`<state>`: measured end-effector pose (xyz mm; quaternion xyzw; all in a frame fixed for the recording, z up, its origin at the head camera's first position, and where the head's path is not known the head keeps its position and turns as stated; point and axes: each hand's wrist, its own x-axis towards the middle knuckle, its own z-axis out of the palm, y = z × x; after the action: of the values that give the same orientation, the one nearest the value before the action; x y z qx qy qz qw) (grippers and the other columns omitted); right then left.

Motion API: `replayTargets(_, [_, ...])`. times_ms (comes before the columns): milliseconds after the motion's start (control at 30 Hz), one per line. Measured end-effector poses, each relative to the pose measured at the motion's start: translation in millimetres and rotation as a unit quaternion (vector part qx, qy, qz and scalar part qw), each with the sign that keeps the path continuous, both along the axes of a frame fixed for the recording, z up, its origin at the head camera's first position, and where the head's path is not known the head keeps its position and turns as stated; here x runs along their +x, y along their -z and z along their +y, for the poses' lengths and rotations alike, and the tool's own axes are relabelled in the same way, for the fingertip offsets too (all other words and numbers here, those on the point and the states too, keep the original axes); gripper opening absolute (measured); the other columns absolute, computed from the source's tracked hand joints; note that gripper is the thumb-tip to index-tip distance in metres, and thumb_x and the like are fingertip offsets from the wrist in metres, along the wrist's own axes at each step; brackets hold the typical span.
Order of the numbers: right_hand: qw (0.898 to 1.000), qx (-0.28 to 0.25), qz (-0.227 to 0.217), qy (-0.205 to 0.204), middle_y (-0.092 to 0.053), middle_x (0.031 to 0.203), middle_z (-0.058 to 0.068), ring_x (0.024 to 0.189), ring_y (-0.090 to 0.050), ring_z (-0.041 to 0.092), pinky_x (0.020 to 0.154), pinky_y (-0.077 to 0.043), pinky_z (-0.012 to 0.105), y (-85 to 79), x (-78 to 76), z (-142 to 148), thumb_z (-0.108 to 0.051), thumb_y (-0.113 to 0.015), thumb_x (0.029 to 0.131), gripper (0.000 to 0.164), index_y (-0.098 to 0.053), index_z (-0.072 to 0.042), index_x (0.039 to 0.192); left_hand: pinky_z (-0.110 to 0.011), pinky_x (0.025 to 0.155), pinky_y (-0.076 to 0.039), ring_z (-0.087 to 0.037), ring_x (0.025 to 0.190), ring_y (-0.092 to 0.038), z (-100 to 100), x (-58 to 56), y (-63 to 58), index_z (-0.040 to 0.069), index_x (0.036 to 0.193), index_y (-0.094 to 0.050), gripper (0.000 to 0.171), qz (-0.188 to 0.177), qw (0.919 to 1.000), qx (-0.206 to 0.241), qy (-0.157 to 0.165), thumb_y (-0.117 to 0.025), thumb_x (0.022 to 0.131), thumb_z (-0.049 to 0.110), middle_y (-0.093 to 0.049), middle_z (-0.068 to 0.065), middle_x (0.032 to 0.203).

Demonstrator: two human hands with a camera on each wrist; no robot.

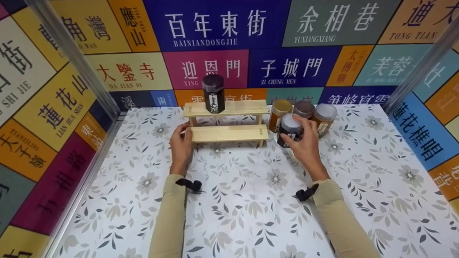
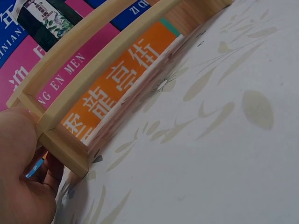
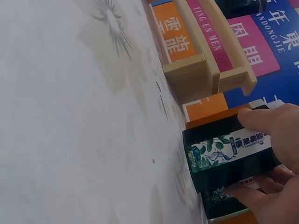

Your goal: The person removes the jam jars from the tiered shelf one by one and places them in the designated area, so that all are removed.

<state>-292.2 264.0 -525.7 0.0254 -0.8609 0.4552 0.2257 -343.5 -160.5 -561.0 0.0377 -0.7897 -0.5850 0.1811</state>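
Note:
A two-step wooden rack [image 1: 229, 133] stands in the middle of the table. On its upper step sits a dark jar [image 1: 214, 95] with a dark purple lid. My left hand [image 1: 181, 148] holds the left end of the lower step, its fingers curled around the end beside the leg [image 2: 67, 151]. To the right of the rack, my right hand [image 1: 307, 145] grips a dark jar [image 1: 291, 122] with a pale grey lid between thumb and fingers. In the right wrist view this jar [image 3: 210, 154] shows a leafy green-and-white label.
Close behind the held jar stand a jar with a yellow lid [image 1: 281, 106], one with a brown lid [image 1: 303, 108] and one with a whitish lid [image 1: 326, 111]. Sign-covered panels [image 1: 206, 68] rise behind and beside the floral-patterned table [image 1: 247, 215].

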Motion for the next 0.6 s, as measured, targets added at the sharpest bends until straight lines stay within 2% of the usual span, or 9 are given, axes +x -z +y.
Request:
replayTargets(133, [1.000, 0.002, 0.015, 0.006, -0.047, 0.146, 0.020, 0.132, -0.053, 0.037, 0.109, -0.046, 0.057, 1.0, 0.9, -1.2, -0.021, -0.090, 0.092, 0.069, -0.059, -0.022, 0.153, -0.037, 0.088, -0.055, -0.027, 0.108, -0.069, 0.5, 0.7, 0.4, 0.012, 0.141, -0.071, 0.033, 0.008, 1.0000, -0.005, -0.003, -0.057, 0.113, 0.023, -0.070, -0.012, 0.139])
replayTargets(267, [0.999, 0.006, 0.030, 0.024, -0.047, 0.144, 0.021, 0.130, -0.054, 0.038, 0.110, -0.046, 0.057, 1.5, 2.1, -4.8, -0.022, -0.091, 0.090, 0.070, -0.059, -0.017, 0.152, -0.036, 0.088, -0.054, -0.028, 0.107, -0.069, 1.2, 1.1, 0.9, 0.012, 0.140, -0.071, 0.032, 0.015, 0.9998, -0.010, -0.003, -0.058, 0.113, 0.023, -0.070, -0.013, 0.138])
replayTargets(600, [0.999, 0.004, 0.037, 0.035, -0.046, 0.144, 0.022, 0.131, -0.054, 0.038, 0.110, -0.047, 0.056, 4.3, 1.2, -6.2, -0.022, -0.091, 0.090, 0.071, -0.058, -0.019, 0.153, -0.037, 0.086, -0.056, -0.027, 0.108, -0.068, 1.2, 0.5, 0.0, 0.014, 0.142, -0.070, 0.034, 0.009, 0.9999, -0.006, 0.004, -0.056, 0.114, 0.025, -0.069, -0.011, 0.140])
